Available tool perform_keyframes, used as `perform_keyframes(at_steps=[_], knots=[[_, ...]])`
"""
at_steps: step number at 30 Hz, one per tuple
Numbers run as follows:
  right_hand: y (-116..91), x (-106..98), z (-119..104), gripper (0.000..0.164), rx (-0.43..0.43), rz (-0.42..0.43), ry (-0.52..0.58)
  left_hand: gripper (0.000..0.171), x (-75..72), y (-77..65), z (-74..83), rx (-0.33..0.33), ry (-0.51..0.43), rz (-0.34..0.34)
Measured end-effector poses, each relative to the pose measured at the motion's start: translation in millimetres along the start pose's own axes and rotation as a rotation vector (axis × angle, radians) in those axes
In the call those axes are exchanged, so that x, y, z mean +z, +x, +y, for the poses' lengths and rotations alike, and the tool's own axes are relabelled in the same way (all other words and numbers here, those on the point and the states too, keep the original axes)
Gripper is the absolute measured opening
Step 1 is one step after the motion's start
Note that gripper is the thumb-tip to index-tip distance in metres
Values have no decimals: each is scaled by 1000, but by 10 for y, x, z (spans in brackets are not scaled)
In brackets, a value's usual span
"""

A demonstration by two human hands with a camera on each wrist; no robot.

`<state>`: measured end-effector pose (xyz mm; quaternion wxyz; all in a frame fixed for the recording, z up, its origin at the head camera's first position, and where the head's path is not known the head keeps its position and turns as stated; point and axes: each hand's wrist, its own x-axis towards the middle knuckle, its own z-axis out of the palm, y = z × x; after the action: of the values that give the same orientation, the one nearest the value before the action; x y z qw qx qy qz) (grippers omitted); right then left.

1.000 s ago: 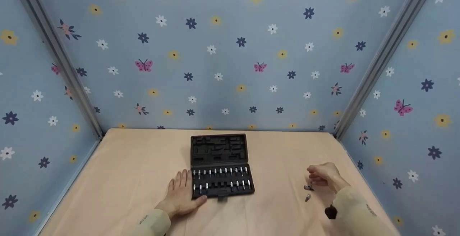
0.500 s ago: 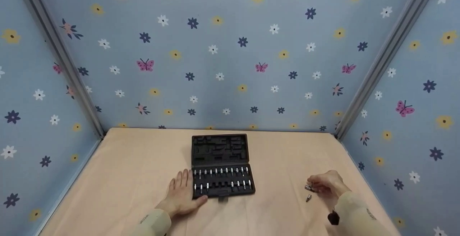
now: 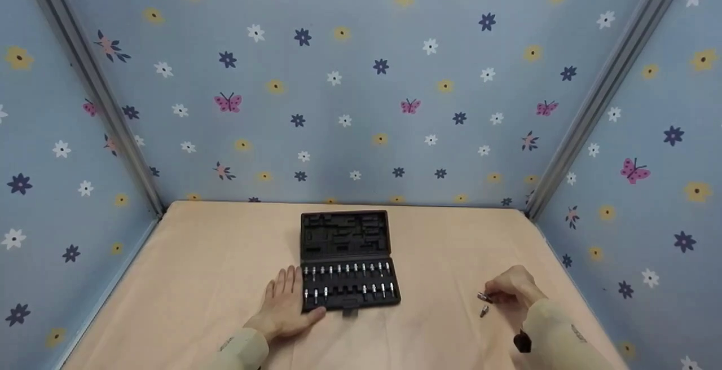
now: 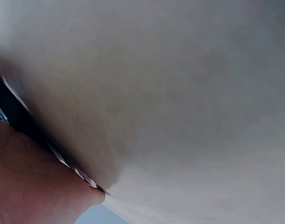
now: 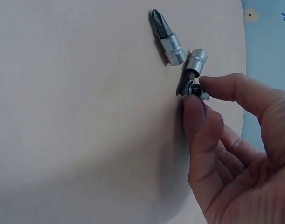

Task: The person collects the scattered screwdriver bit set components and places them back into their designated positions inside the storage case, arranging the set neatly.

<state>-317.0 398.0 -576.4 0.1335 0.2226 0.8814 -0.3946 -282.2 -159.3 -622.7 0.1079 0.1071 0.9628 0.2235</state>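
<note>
Black plastic bit case [image 3: 350,280] sits mid-table, lid [image 3: 345,234] laid back, two rows of bits [image 3: 347,269] in the tray, gap in the middle of the front row. Person's left hand [image 3: 282,301] lies palm down along the case's left edge, fingers straight and pointing away from the wearer, thumb spread out by the near corner; holding nothing. Right hand [image 3: 512,285] is well off to the right, forearm angled in, back of hand up, fingertips down near the cloth [image 3: 225,246]. Grip there: thumb and fingertip clamped on a small bit socket [image 5: 196,90], seen nearly end-on. Second socket [image 5: 196,63] lies right by that pinch; can't tell if they touch. Third socket [image 5: 171,46] lies loose just beside.
</note>
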Motion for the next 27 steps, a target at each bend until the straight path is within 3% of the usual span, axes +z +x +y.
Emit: perform_keyframes(at_steps=[15, 27], knots=[[52, -6, -5, 11, -53, 9, -159, 129, -17, -11, 18, -8, 2, -15], [19, -85, 17, 18, -78, -135, 160, 129, -23, 5, 22, -8, 17, -16]])
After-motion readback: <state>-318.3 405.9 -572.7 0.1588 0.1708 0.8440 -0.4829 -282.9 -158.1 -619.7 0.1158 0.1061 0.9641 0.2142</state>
